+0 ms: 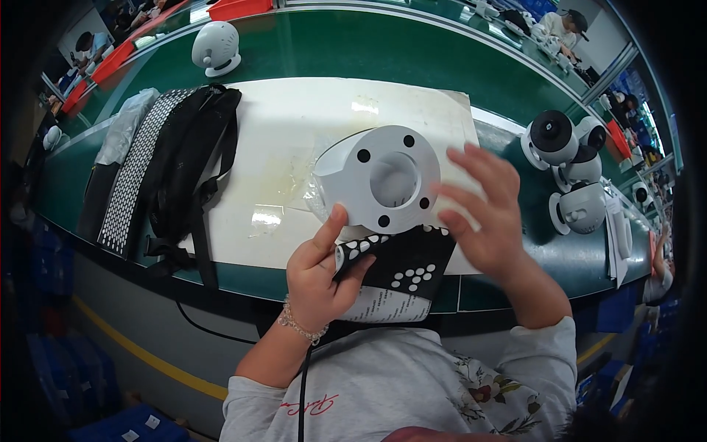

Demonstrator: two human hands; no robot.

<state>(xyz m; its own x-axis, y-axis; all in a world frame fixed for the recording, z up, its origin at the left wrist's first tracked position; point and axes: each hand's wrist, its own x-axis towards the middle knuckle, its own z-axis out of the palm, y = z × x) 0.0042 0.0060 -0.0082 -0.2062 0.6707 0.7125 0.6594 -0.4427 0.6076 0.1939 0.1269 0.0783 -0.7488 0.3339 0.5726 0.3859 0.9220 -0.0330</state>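
Bin (239, 9) in red stands far ahead, contents hidden. White housing (356, 180) is just beyond the left hand (320, 276), which grips a black dotted sheet (406, 256), one fingertip at the housing's rim. Blurred right hand (482, 210) spreads wide beside it. White board (294, 110) lies on the green bench (353, 51); a co-worker (554, 31) is beyond.

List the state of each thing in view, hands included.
White housing: ring face showing, with four black spots.
Black dotted sheet: curled at one edge, partly without dots.
Left hand: fingers closed on the sheet.
Right hand: fingers open, blurred, beside the housing.
Black strapped bundle: lying, straps loose.
Upper-left white camera: standing on its base.
White cameras at right: bunched together.
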